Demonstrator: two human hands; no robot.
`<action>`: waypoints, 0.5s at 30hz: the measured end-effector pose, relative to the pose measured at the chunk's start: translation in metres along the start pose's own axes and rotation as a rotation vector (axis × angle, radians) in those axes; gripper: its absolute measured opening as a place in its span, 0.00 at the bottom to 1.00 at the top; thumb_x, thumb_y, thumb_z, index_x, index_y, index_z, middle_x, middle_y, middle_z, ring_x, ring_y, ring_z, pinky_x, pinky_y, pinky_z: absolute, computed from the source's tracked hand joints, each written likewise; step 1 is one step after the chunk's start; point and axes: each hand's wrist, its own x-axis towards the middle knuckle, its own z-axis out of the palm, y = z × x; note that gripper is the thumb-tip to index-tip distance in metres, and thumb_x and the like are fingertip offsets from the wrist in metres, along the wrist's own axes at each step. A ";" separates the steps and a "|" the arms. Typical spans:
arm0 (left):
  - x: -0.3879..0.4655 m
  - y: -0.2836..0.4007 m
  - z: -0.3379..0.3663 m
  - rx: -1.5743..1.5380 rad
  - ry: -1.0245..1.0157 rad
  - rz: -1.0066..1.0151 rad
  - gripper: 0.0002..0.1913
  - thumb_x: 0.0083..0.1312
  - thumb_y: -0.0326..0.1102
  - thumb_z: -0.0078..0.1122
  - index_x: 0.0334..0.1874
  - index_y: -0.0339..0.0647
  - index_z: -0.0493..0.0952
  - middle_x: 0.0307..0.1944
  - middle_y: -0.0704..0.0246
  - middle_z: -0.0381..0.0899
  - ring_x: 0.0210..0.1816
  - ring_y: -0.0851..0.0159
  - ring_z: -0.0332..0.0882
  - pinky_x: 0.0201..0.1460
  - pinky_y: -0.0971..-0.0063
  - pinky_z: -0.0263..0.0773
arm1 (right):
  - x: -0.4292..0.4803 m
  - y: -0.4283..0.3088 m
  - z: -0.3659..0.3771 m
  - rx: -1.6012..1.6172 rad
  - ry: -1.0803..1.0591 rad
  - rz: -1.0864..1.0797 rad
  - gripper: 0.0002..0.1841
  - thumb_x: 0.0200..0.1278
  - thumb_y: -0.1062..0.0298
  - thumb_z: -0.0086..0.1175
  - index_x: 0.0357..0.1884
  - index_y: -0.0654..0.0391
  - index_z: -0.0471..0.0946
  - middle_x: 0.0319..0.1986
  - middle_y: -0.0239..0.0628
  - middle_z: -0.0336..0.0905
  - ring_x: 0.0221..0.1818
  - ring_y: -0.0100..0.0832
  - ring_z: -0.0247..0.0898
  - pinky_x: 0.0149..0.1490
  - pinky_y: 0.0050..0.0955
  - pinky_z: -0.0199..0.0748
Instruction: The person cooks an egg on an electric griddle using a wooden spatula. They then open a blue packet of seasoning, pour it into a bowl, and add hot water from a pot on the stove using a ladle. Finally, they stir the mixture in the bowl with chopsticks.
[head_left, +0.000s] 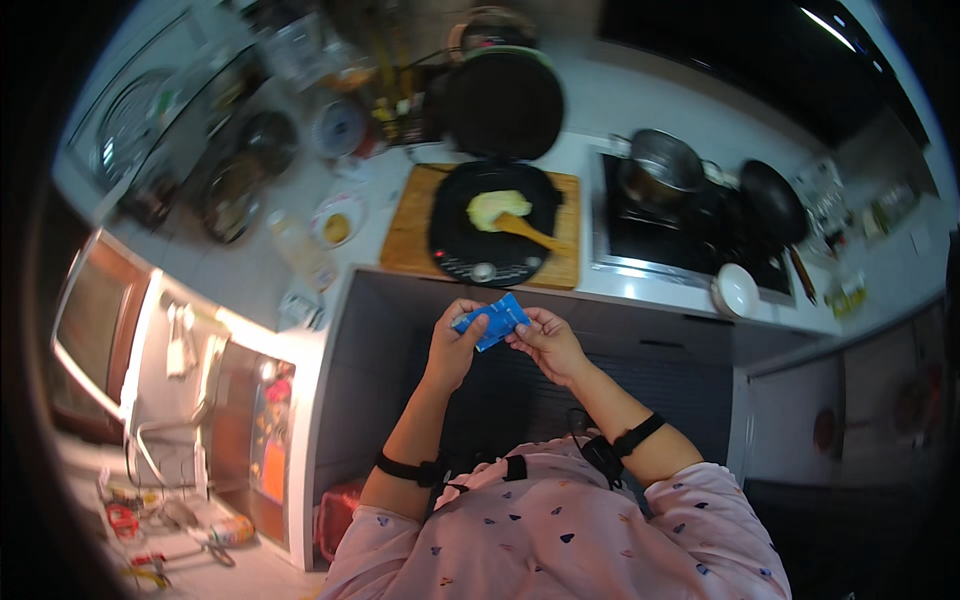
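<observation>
Between my two hands is a small blue packet (492, 321), held in front of the counter's edge. My left hand (454, 341) grips its left end, thumb across the front. The fingers of my right hand (549, 341) pinch its right edge. Just beyond stands an electric griddle (450, 225) with its round black lid (504, 105) raised. A pale yellow mass of food (495, 206) lies on the lower plate. A wooden spatula (536, 234) rests with its blade against that food and its handle towards the right rim.
Under the griddle is a wooden board (405, 229). To the right, a steel pot (664, 169) and a black frying pan (772, 199) stand on the hob, with a white bowl (735, 290) at its front edge. Leftward are a small bowl (352, 217) and a plastic bottle (304, 251).
</observation>
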 end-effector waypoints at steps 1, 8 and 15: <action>0.011 -0.008 0.026 -0.022 -0.040 -0.015 0.09 0.68 0.36 0.58 0.43 0.39 0.72 0.41 0.72 0.75 0.42 0.75 0.71 0.47 0.80 0.68 | -0.009 -0.011 -0.024 0.032 0.019 -0.015 0.11 0.68 0.70 0.51 0.51 0.59 0.72 0.36 0.35 0.79 0.38 0.25 0.78 0.44 0.21 0.78; 0.060 -0.069 0.221 -0.155 -0.263 -0.042 0.11 0.69 0.39 0.57 0.45 0.39 0.72 0.42 0.70 0.75 0.43 0.75 0.71 0.49 0.79 0.68 | -0.084 -0.101 -0.161 0.200 0.253 -0.091 0.12 0.69 0.69 0.50 0.52 0.59 0.72 0.36 0.32 0.78 0.35 0.23 0.75 0.39 0.19 0.75; 0.085 -0.130 0.395 -0.126 -0.514 -0.294 0.22 0.65 0.31 0.60 0.59 0.41 0.65 0.51 0.69 0.72 0.52 0.72 0.70 0.56 0.78 0.66 | -0.157 -0.180 -0.329 0.132 0.566 -0.223 0.07 0.69 0.66 0.52 0.44 0.56 0.74 0.29 0.26 0.75 0.27 0.18 0.69 0.31 0.16 0.66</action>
